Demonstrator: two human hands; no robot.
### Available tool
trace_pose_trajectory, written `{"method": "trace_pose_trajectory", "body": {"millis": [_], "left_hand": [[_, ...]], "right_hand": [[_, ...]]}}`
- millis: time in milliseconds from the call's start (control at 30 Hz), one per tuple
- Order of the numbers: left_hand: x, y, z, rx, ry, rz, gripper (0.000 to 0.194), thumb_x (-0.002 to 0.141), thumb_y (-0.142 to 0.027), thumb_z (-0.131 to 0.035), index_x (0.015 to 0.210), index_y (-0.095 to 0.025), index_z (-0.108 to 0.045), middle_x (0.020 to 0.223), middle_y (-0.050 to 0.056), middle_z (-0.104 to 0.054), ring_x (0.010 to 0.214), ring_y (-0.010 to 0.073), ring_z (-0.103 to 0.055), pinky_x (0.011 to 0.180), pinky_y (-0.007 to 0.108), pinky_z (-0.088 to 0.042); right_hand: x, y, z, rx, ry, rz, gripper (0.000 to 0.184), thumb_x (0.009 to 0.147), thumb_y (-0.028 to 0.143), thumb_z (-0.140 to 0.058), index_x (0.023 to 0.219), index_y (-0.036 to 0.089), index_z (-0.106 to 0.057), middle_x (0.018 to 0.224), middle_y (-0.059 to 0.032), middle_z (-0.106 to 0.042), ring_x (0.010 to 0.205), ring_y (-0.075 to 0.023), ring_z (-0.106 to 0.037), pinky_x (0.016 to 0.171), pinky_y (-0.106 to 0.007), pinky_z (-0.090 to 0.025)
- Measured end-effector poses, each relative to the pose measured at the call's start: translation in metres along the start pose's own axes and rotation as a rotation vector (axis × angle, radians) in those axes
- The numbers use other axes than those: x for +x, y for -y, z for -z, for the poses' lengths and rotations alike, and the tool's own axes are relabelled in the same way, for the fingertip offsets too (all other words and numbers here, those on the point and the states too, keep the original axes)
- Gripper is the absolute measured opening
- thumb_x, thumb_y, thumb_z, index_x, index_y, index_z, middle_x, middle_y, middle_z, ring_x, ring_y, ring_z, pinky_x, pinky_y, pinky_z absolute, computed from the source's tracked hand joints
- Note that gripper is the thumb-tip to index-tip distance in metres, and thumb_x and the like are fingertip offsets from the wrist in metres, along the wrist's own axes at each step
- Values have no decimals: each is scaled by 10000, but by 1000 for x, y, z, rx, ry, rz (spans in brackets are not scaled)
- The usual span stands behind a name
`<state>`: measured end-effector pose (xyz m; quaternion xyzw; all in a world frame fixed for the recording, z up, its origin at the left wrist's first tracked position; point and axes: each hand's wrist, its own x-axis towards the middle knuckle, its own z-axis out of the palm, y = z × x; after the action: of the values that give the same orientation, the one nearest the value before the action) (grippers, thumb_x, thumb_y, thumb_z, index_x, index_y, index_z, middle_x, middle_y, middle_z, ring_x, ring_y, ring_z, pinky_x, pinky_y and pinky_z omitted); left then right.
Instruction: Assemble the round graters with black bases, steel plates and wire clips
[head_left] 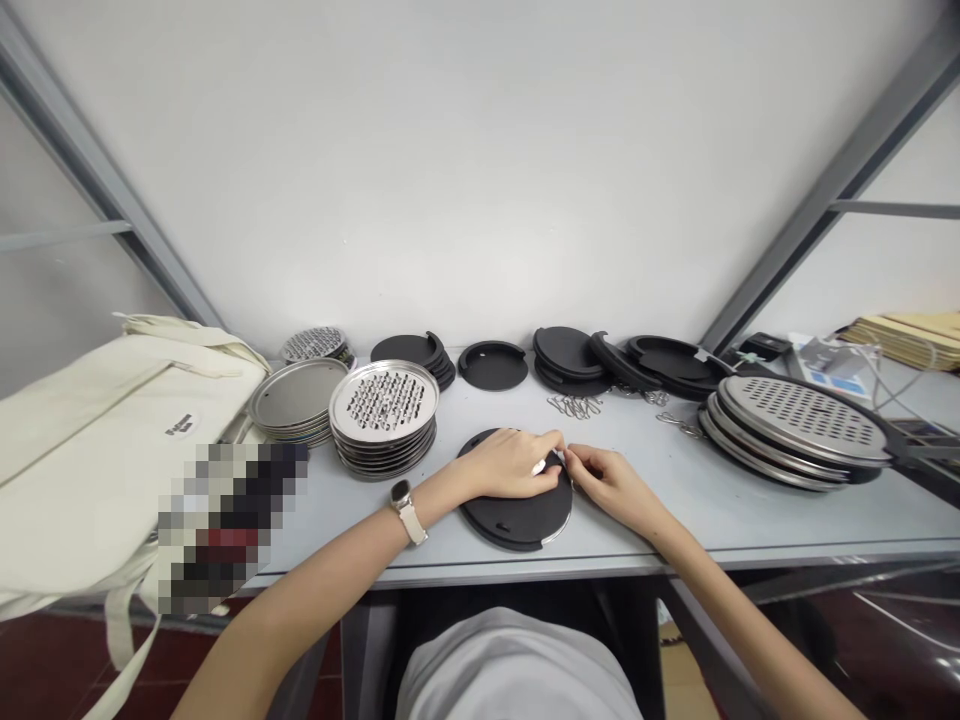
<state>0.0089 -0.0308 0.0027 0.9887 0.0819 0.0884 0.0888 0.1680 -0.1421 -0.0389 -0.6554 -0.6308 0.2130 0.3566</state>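
A black round plate (517, 520) lies flat near the table's front edge, a thin shiny strip along its lower right rim. My left hand (514, 462) lies across its top with the fingers bent and closed at the right rim; a small white spot shows among them. At that same rim my right hand (611, 485) pinches with thumb and forefinger, almost touching the left fingertips. Whatever is in this pinch is too small and covered to make out. Behind the hands lie several bent wire clips (575, 406).
A stack of round metal grater discs (384, 400) and plain metal discs (300, 395) stand left. Black round pieces (493, 366) line the wall. Perforated discs (806, 420) are stacked right, with a black handle jutting out. A cream bag (112, 440) covers the left end.
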Motion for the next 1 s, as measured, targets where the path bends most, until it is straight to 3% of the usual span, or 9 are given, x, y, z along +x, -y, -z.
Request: {"method": "trace_pose_trajectory", "body": {"millis": [367,1000], "left_hand": [[-2,-3,3,11,-14,42,200,885,-364,-426,991,-208,-493,813,28,-652,720,209,-632,605,282,-415],[-2,0,-1,-27,-43,63,239,868,-374,-454,1041,-224,-522,923,20,-674,796,219,-643,651,295,-432]], "right_hand": [[1,10,-1,-163,-35,31,320,928,315,-346,641,193,-416,547,25,-478,514,-117,-415,513,-249,-310],[2,10,-1,-149,-33,17,337,915,345,-358,611,199,-376,514,47,-393,499,-110,-371,494,-235,-279]]}}
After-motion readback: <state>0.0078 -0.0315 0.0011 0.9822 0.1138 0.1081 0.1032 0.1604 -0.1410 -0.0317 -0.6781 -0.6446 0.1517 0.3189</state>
